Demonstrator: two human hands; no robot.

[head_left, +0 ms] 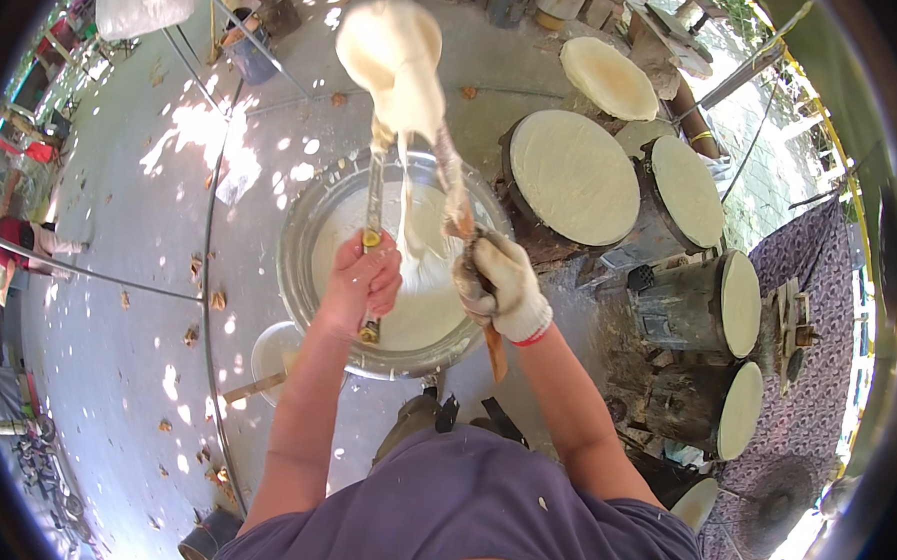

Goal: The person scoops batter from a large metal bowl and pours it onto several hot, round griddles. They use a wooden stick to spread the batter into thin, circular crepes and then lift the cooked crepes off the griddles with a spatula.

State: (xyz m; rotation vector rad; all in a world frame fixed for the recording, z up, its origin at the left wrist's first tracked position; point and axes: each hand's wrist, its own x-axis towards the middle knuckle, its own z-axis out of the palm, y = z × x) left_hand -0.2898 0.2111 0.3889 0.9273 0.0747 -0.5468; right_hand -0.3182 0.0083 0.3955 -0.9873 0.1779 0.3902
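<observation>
Batter [390,50] drips above basin [295,259]; L hand [360,281] & gloved R hand [504,286] clamped on handles [375,183]; grey floor [135,329] L of basin, drums [682,305] R.

- My bare left hand [366,276] curls into a fist.
- My right hand [499,281], in an off-white fabric glove [515,302] with a red-edged cuff [534,336], grips beside it, slightly apart.
- My bare left forearm [300,427] and bare right forearm [575,390] reach forward, converging, from short greyish-purple sleeves [634,527].

A long thin stick [375,188] and a brown wooden stick [496,352] lean side by side, tops by a big creamy lump [391,62]. Runny strings drip toward a round metal tub [297,287] of white goo [410,322].
</observation>
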